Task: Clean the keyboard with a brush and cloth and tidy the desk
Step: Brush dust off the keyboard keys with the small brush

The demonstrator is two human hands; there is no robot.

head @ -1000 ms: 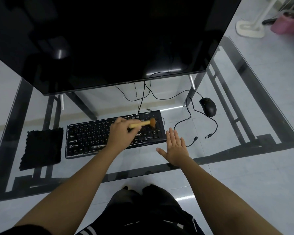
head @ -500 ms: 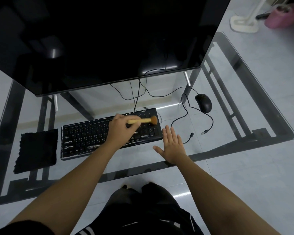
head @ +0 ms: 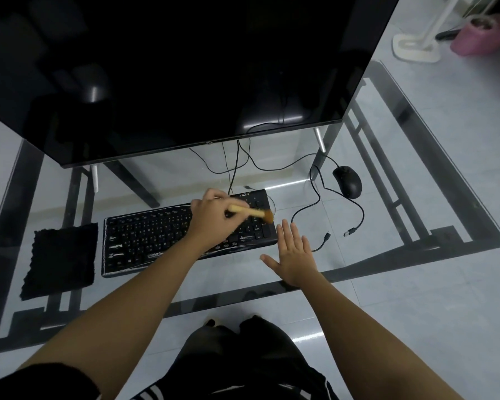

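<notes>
Left hand (head: pixel 214 217) grips the brush (head: pixel 253 212) over the keyboard (head: pixel 145 238); right hand (head: pixel 293 255) lies flat, fingers spread, near the counter's (head: pixel 416 215) front edge.

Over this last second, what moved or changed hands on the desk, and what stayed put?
Little changed. The left hand keeps its grip on the brush, bristles still over the right end of the keyboard. The right hand stays open and flat beside it. Cloth and mouse are untouched.
</notes>
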